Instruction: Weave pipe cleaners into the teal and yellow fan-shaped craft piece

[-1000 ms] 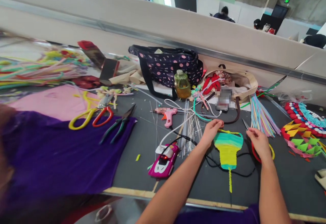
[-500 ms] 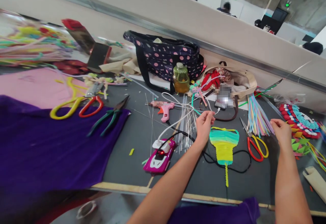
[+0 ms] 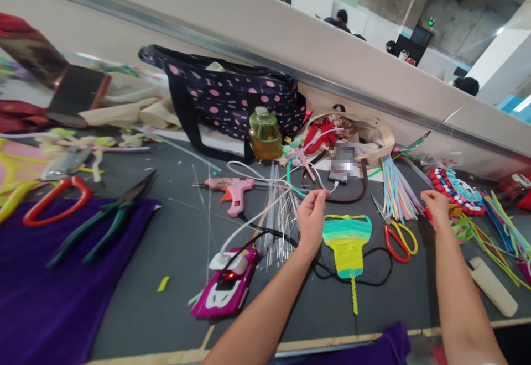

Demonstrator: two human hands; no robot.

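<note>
Head view. The left hand (image 3: 312, 222) hangs over the worktop (image 3: 319, 309), just beside the upper left corner of a yellow-and-teal piece (image 3: 348, 243), its thumb and fingers pressed together. The right hand (image 3: 437, 208), likewise pinched, stands well apart, near the loose ends of a bundle of pastel strips (image 3: 399, 191). Anything thin between either set of fingertips is too fine to make out, and contact with the piece or the strips cannot be told.

The piece lies toward the worktop's front edge, between the forearms, its twisted yellow stem (image 3: 354, 296) pointing at that edge. A black cable (image 3: 391, 265) loops around its lower part. Scissors (image 3: 390, 223) rest to its right; thin clear rods (image 3: 279, 221) and a pink glue gun (image 3: 237, 193) lie to its left.

The step in hand is judged to be hand work above and beside the piece, with both tools lying free. Any further move on the piece would call for the right hand to come inward, past the scissors, and for fingertip care around the cable.
</note>
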